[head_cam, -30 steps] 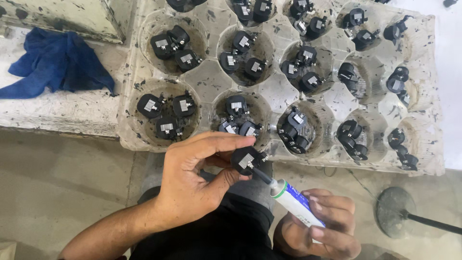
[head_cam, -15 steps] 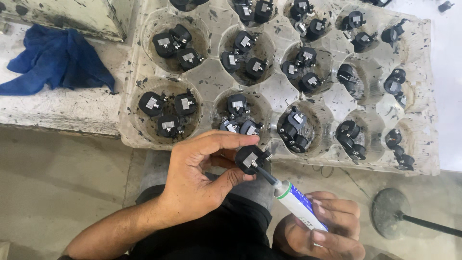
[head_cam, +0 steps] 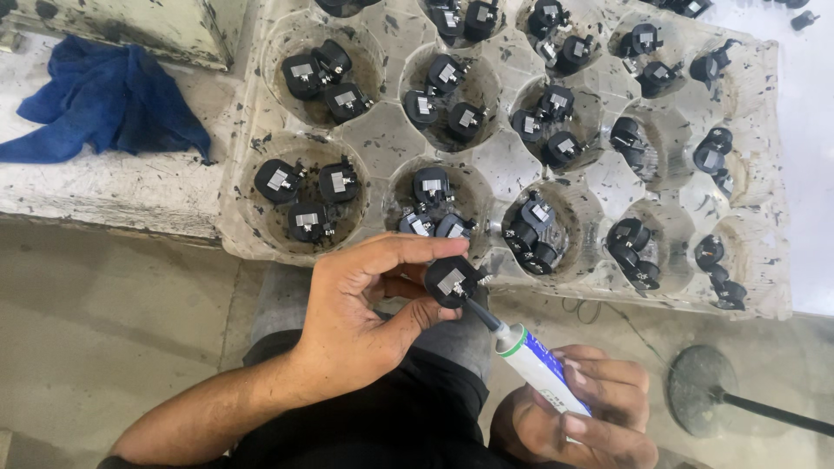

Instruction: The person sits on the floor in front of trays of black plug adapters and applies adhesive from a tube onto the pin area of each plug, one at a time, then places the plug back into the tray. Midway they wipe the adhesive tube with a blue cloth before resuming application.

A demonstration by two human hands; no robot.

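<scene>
The left hand [head_cam: 356, 304] pinches 1 small black round part [head_cam: 452, 280] between thumb and fingertips, just off the near edge of the clear plastic tray [head_cam: 373, 139]. The right hand [head_cam: 578, 408] is closed around a white-and-blue tube [head_cam: 539, 365], its dark nozzle touching the part. A blue cloth [head_cam: 104, 100] lies on the bench's left side.

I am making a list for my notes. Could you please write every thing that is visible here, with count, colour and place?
moulded tray: one, clear and stained, on the bench, many round wells
small black parts: many, black with metal tabs, about three per well; exact count cannot be told
held black part: one, black, below the tray's near edge
tube: one, white and blue with a dark nozzle, its tip at the held black part
cloth: one, blue, crumpled, upper left of the bench
round base: one, dark, with a rod, lower right floor
left hand: pinches the held black part
right hand: holds the tube
</scene>
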